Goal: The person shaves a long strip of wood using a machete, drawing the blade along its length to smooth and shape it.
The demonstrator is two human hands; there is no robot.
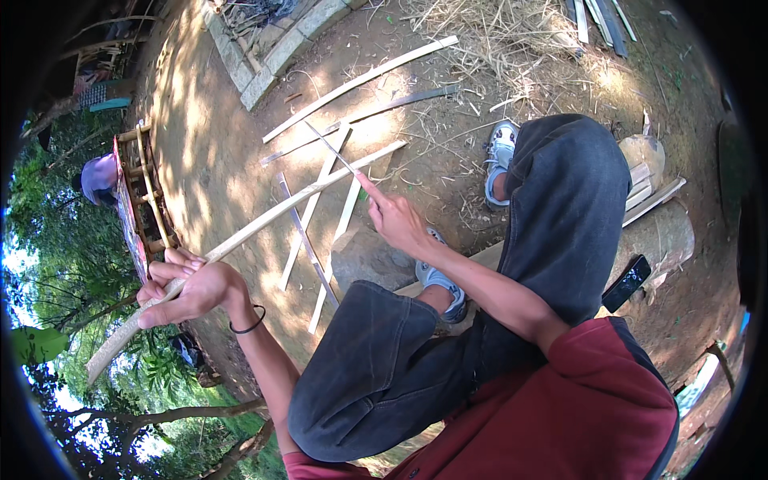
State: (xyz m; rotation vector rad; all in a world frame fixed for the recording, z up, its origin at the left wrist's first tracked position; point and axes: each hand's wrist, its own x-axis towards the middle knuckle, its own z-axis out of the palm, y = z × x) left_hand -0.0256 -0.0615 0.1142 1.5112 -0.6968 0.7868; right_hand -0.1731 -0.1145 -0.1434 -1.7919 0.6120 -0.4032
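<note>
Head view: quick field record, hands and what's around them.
left hand: gripping a long bamboo strip
right hand: holding a thin blade, tip pointing away
ground: several loose bamboo slats, dry straw
seat: log, dark phone lying on it
wrist: black band on left

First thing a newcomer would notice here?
The long pale bamboo strip running diagonally across the middle, gripped near its lower end by the left hand. Next, the right hand at centre holding a thin blade that points up toward the strip. Behind them, more split strips lie scattered on the sun-dappled dirt ground.
</note>
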